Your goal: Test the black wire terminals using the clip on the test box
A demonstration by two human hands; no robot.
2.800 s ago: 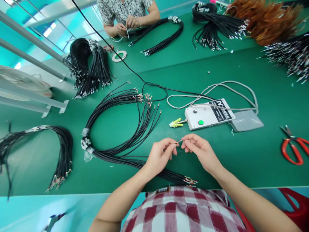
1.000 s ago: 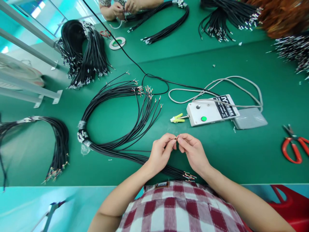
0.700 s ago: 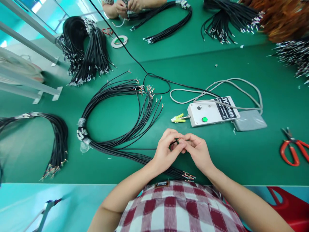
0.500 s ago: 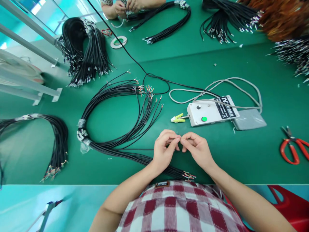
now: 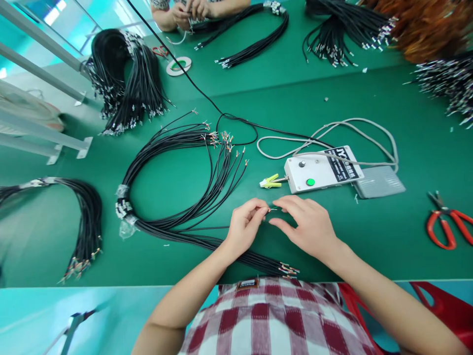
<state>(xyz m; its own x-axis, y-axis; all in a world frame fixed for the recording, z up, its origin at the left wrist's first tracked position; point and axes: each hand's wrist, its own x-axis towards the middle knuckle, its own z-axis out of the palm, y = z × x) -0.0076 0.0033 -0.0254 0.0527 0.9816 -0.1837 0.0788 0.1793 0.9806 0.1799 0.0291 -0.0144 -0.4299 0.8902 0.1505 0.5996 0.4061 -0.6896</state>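
Green tabletop (image 5: 369, 98), one seated person, two bare hands at near centre. Left hand (image 5: 244, 227): fingers closed in a pinch on the stripped end of a thin wire (image 5: 271, 209), held just above the surface. Right hand (image 5: 310, 224): fingers loosely extended and spread, thumb and forefinger tips close to the wire's bare tip; whether they touch it cannot be told. The wire seems to belong to the bound cable bundle (image 5: 177, 197) looped to the left, whose near strands run under the left wrist and end in stripped tips (image 5: 288, 269) at the near edge. Just beyond the hands: white control box (image 5: 321, 170) with a green button, a yellow-green clip (image 5: 269, 182) at its left end, grey pedal (image 5: 379, 181) touching its right, grey cord looped behind. Far right: red scissors (image 5: 449, 227). Left edge: a second bundle (image 5: 81, 222); far left: a thick coil of finished cables (image 5: 125, 84). Far edge: another person's hands (image 5: 190, 9) on their own wires. Risks, as judged — the tip is fine and the grip slight, so it could slip out of the pinch and drop among the identical strands; bare copper filaments could fray or splay if rolled unevenly; a forearm dragging across the near strands could pull the bundle out of order.
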